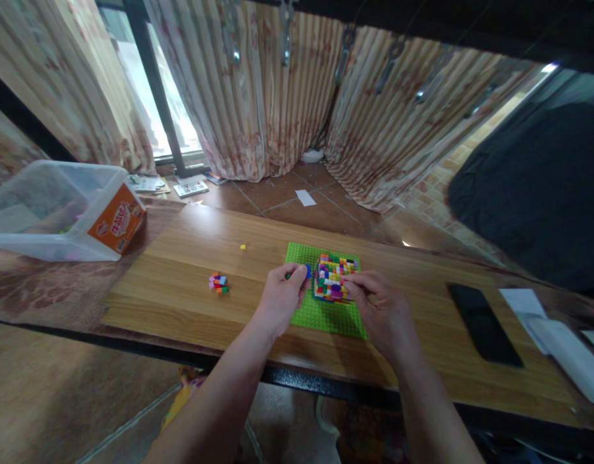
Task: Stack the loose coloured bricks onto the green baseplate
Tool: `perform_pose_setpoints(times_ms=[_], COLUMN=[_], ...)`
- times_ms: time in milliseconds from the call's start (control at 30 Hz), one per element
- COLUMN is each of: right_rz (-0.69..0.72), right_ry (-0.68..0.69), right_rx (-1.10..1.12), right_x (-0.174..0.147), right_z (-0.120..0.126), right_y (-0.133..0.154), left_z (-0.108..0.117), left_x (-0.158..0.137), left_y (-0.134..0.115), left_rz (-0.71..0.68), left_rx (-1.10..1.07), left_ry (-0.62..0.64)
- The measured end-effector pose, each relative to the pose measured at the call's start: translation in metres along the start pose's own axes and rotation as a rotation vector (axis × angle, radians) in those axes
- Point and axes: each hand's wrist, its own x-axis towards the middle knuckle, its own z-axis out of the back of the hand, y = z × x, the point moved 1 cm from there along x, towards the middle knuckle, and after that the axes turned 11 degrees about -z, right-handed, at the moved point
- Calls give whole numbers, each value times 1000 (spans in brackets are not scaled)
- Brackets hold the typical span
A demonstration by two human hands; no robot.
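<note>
A block of many-coloured toy bricks (pixel 331 274) stands on a green studded baseplate (pixel 326 321) on the wooden board. My left hand (pixel 283 293) is closed on a blue toy brick (pixel 308 271), just left of the block; a bit of dark green shows by its fingers. With thumb and forefinger pinched, my right hand (pixel 378 299) reaches onto the right part of the block's top. Whatever lies between those right fingertips is too small to make out. Left of my hands sits a small pile of loose bricks (pixel 218 281), and a single yellow brick (pixel 243 247) lies farther back.
At the far left is a clear plastic bin (pixel 74 248) with an orange label. A black phone-like slab (pixel 484 324) lies at the right of the wooden board (pixel 171 258), near white papers (pixel 567 351). Curtains (pixel 277 96) hang beyond the board.
</note>
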Motion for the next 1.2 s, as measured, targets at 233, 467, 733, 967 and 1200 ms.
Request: perform_pose_setpoints(times_ms=[233, 467, 733, 967, 1200], right_rz=[111, 155, 133, 47, -50], right_ry=[16, 51, 75, 84, 213], right_rx=[-177, -234, -241, -263, -447], right_x=[-2, 1, 2, 3, 1], right_z=[-11, -18, -19, 9, 35], right_y=[-1, 0, 1, 1, -12], left_z=[-2, -1, 0, 0, -1], left_x=[-1, -1, 0, -1, -1], left_y=[3, 3, 3, 1, 0], left_rz=[-19, -17, -12, 5, 25], left_rx=[23, 28, 48, 70, 82], left_ry=[24, 32, 27, 15, 17])
